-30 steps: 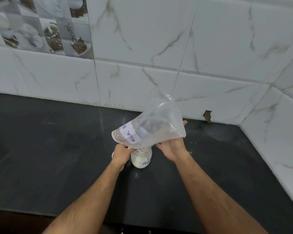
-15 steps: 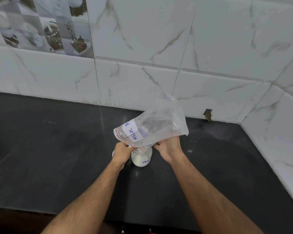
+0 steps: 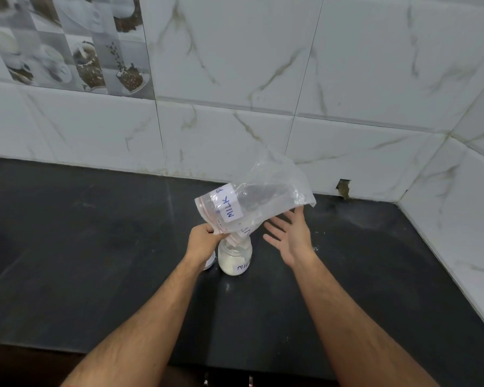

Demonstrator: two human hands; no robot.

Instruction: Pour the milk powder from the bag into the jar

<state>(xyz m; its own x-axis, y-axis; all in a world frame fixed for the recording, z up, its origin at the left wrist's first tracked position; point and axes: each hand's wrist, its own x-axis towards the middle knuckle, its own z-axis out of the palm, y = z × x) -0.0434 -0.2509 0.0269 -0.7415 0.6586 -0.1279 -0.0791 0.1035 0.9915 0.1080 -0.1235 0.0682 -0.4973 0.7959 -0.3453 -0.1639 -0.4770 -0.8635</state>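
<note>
At frame centre, on black counter (image 3: 95, 261): clear bag (image 3: 266, 199), upended, mouth at jar rim; right hand (image 3: 289, 234), fingers spread, holding nothing, below bag; left hand (image 3: 201, 241), pinching bag's zip edge; jar (image 3: 234, 259), part-filled with white powder.

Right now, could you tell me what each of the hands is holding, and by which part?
The left hand grips the bag by its zip-seal mouth edge, above the jar. The right hand is open and holds nothing.
</note>
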